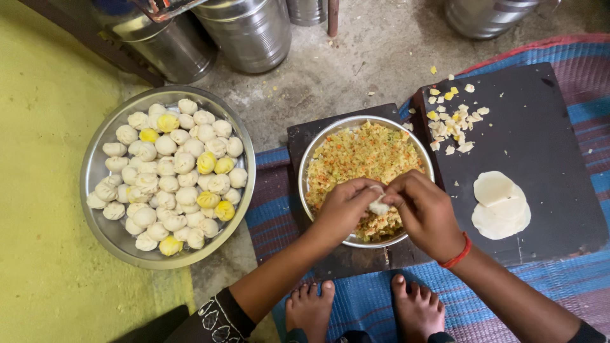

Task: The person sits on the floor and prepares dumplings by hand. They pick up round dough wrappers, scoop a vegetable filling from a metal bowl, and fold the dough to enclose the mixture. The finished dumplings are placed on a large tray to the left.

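Note:
My left hand [346,206] and my right hand [424,209] meet over the near rim of a steel bowl [304,166], and both pinch a small white dumpling [379,205] between the fingertips. The bowl holds chopped yellow and orange filling [362,155]. It stands on a small dark board [298,132]. A red band circles my right wrist. To the right, a few round white dough wrappers [499,204] are stacked on a large dark board [540,136].
A wide steel tray [95,165] at the left holds several folded white and yellow dumplings [171,174]. Dough scraps [452,121] lie on the large board. Steel drums [248,32] stand at the back. My bare feet [365,308] rest on a striped blue mat [267,216].

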